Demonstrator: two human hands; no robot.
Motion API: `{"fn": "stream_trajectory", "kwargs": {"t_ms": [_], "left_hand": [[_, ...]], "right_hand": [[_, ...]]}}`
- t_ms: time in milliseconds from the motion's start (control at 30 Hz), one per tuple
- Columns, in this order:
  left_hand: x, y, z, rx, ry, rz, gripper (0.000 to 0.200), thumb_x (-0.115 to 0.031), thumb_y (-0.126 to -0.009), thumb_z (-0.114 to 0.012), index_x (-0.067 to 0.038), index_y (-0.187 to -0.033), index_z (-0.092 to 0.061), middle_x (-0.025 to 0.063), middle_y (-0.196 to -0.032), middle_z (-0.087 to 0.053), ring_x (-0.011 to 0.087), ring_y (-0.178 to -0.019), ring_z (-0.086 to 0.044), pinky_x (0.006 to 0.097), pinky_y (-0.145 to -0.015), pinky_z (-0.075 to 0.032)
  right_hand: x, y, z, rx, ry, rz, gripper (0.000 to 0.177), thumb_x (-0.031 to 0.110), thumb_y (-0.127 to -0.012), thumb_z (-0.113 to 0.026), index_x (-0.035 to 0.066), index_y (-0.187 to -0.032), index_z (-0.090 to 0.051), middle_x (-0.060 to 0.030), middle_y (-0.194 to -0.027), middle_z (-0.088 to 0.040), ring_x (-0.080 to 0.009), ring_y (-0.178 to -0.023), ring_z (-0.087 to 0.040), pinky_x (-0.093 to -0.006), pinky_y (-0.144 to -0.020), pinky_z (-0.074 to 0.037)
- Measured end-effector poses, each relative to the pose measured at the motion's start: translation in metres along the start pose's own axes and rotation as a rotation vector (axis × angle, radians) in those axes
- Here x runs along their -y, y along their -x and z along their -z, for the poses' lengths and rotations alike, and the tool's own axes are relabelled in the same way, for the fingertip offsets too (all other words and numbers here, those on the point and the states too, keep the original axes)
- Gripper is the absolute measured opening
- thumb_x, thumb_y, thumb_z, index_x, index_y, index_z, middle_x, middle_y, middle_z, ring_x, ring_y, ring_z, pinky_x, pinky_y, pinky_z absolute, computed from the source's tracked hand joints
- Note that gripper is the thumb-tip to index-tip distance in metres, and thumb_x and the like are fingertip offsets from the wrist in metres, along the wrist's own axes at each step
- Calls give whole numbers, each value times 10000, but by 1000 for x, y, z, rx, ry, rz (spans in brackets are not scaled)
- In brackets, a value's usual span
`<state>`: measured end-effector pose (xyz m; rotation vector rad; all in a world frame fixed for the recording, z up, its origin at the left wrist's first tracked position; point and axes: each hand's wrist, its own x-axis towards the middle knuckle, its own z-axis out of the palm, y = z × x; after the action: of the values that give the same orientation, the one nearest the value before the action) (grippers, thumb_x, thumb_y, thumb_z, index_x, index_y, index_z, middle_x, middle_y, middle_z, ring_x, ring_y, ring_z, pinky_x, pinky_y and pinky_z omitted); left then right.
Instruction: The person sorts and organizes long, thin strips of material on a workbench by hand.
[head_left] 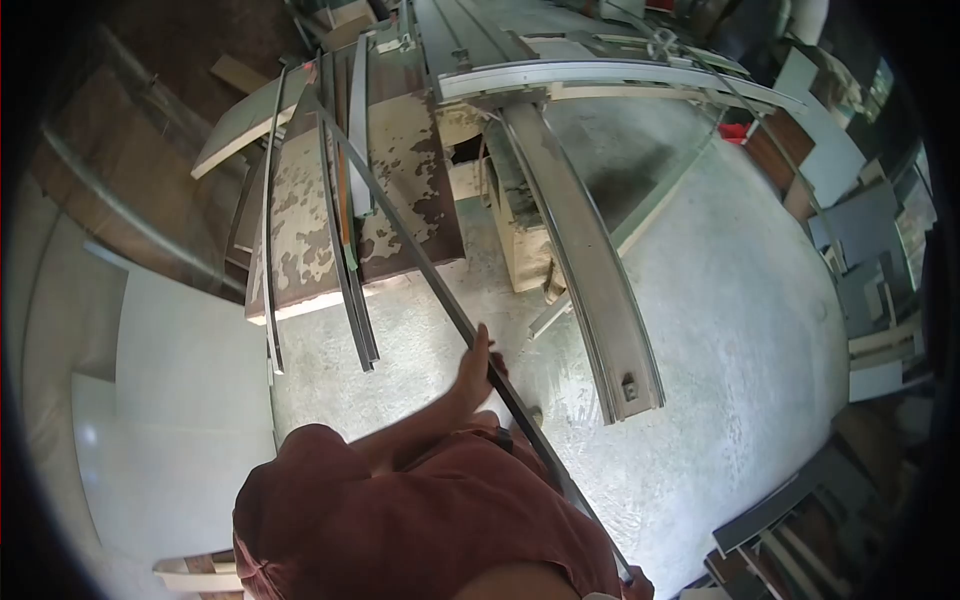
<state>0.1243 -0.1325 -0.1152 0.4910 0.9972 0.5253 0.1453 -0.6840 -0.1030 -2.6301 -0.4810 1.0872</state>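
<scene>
A long, narrow dark strip (425, 265) slants from the top of the worn bench down past my body on the right. My left hand (480, 368) is closed around its middle, thumb along the near side and fingertips showing on the far side. The strip's upper end lies over the bench among other long strips. Its lower end runs beside my maroon shirt (430, 520) to the bottom edge. I cannot see my right hand.
Long dark profiles (345, 270) and a thin strip (270, 240) overhang the worn bench top (410, 170). A long metal rail (590, 270) juts toward me, below a pale crossbar (620, 72). White panels (170, 420) lean at left; board offcuts (790, 540) lie at lower right.
</scene>
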Motion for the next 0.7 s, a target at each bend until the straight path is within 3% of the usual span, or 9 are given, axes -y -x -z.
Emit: {"fn": "stream_trajectory", "kwargs": {"t_ms": [133,200,367,500,700], "left_hand": [[28,48,8,67,-82,11,521,-539,-783,-560,-69,-958,-421,52,-586,-466,170,-505,-485,315,-485,-435],[33,67,19,153,-150,59,554,-518,-784,-574,-44,-1009,-398,48,-620,-467,166,-566,-481,323,-571,-439],[39,87,54,158,-187,44,474,-517,-798,-556,-74,-874,-406,36,-628,-462,139,-511,-478,292,-497,-433],[48,96,87,179,-264,64,490,-543,-790,-549,-74,-838,-418,34,-624,-456,138,-499,-480,287,-474,-428],[48,89,116,187,-379,71,496,-546,-796,-537,-63,-835,-435,30,-604,-453,127,-475,-479,268,-443,-436]], "right_hand": [[-52,41,-62,-1,-11,-21,360,190,-803,-583,172,-1156,-514,-96,-878,-620,-213,-717,-571,-363,-650,-462],[-76,71,-109,42,-51,-68,383,221,-820,-570,149,-1186,-483,-119,-910,-613,-231,-745,-574,-366,-663,-460],[-128,122,-232,182,-115,-183,467,300,-864,-537,91,-1261,-407,-174,-993,-597,-274,-816,-583,-374,-694,-456],[-115,169,-242,224,-112,-223,454,296,-867,-534,83,-1250,-413,-176,-984,-594,-277,-816,-577,-374,-698,-455],[-43,208,-284,270,-228,-239,429,286,-871,-527,68,-1226,-424,-179,-967,-589,-283,-817,-565,-373,-707,-453]]}}
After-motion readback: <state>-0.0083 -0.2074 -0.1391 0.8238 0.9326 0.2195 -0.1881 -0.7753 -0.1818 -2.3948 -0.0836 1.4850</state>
